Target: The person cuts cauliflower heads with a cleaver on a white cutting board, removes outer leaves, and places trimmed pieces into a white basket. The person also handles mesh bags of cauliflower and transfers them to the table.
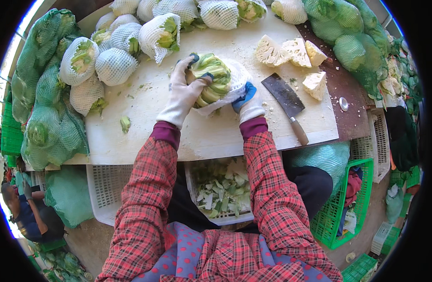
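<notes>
Both my hands wear white gloves with blue fingertips or palms. My left hand (188,81) grips a leafy cauliflower head (213,80) from its left side, thumb and fingers spread over it. My right hand (248,100) holds the edge of a white foam net sleeve (238,77) that lies around the right and lower side of that head. To the right, a cleaver (283,95) with a wooden handle lies on the white board (149,141). Cut cauliflower pieces (271,51) sit beyond the cleaver, one of them beside its blade.
Netted cauliflowers (116,67) line the board's left and far edges. Green mesh sacks (50,116) stand left, others (349,46) far right. Below the table are a white crate (105,190), a crate of leaf trimmings (223,192) and a green crate (342,211). Another person (29,211) sits at lower left.
</notes>
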A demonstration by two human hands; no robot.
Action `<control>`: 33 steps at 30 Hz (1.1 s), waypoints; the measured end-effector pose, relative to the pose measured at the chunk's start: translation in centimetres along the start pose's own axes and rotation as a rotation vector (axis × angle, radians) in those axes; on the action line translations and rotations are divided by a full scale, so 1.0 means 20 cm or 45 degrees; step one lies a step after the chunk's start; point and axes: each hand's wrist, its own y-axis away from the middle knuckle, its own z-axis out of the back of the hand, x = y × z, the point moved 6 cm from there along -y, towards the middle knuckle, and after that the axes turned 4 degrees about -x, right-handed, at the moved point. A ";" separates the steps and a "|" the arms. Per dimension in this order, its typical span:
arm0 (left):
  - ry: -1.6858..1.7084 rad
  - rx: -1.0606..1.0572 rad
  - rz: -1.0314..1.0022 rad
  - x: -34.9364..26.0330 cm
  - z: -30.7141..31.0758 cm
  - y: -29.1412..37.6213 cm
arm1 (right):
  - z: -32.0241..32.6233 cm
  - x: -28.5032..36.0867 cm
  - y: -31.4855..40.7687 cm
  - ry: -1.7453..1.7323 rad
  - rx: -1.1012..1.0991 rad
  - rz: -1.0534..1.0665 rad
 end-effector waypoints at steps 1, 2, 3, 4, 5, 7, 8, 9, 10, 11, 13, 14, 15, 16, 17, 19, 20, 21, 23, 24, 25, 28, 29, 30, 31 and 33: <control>0.159 -0.088 0.114 0.04 0.04 0.00 | 0.03 -0.04 0.03 -0.052 0.095 -0.095; 0.317 -0.102 0.220 0.08 0.06 -0.01 | 0.07 -0.05 0.08 -0.026 0.153 -0.098; 0.430 -0.171 0.219 0.09 0.11 -0.02 | 0.13 -0.03 0.16 -0.017 0.261 -0.100; 0.489 -0.295 0.313 0.13 0.17 -0.03 | 0.21 0.01 0.27 -0.022 0.333 -0.075; 0.576 -0.366 0.288 0.15 0.24 -0.05 | 0.28 0.08 0.38 -0.045 0.447 -0.023; 0.569 -0.477 0.416 0.22 0.37 -0.06 | 0.45 0.18 0.59 -0.050 0.539 -0.067; 0.562 -0.528 0.544 0.28 0.42 -0.04 | 0.53 0.22 0.67 -0.127 0.558 -0.157; 0.539 -0.500 0.579 0.31 0.46 -0.04 | 0.60 0.27 0.73 -0.094 0.506 -0.106; 0.504 -0.492 0.602 0.34 0.49 -0.02 | 0.68 0.33 0.75 0.042 0.357 0.009; 0.469 -0.489 0.620 0.36 0.52 -0.01 | 0.74 0.40 0.79 0.175 0.291 0.172; 0.392 -0.420 0.631 0.35 0.54 0.01 | 0.78 0.47 0.85 0.185 0.347 0.140; 0.308 -0.437 0.647 0.33 0.55 0.02 | 0.80 0.48 0.88 -0.013 0.343 -0.010; 0.239 -0.433 0.678 0.28 0.54 0.05 | 0.77 0.50 0.92 -0.123 0.488 -0.099; 0.145 -0.511 0.603 0.19 0.54 0.07 | 0.75 0.52 0.96 -0.208 0.541 -0.110; 0.050 -0.567 0.533 0.09 0.52 0.10 | 0.75 0.53 0.98 -0.229 0.442 -0.098; -0.085 -0.556 0.393 -0.18 0.44 0.22 | 0.72 0.52 1.05 -0.159 0.275 -0.003; -0.042 -0.426 0.151 -0.35 0.34 0.31 | 0.68 0.50 1.08 -0.070 0.219 0.062; 0.044 -0.216 0.100 -0.46 0.20 0.45 | 0.63 0.45 1.12 -0.041 0.255 0.062; 0.321 0.409 0.169 -0.63 -0.13 0.77 | 0.50 0.34 1.26 -0.058 0.553 0.007; 0.544 0.510 0.556 -0.63 -0.25 0.96 | 0.51 0.32 1.27 0.197 0.351 0.181; 0.368 0.426 0.546 -0.62 -0.29 1.02 | 0.50 0.29 1.31 0.529 0.270 0.302; 0.806 -0.047 0.653 -0.58 -0.35 1.10 | 0.55 0.42 1.51 0.806 0.492 0.506; 0.880 0.033 0.619 -0.59 -0.39 1.11 | 0.55 0.51 1.56 0.982 0.420 0.837; 0.591 0.194 0.537 -0.61 -0.45 1.09 | 0.58 0.57 1.59 1.043 0.422 0.785; 0.422 0.587 0.344 -0.69 -0.55 1.10 | 0.60 0.61 1.62 1.098 0.453 0.758; 0.268 0.892 0.149 -0.83 -0.70 1.11 | 0.70 0.77 1.70 0.779 0.280 0.801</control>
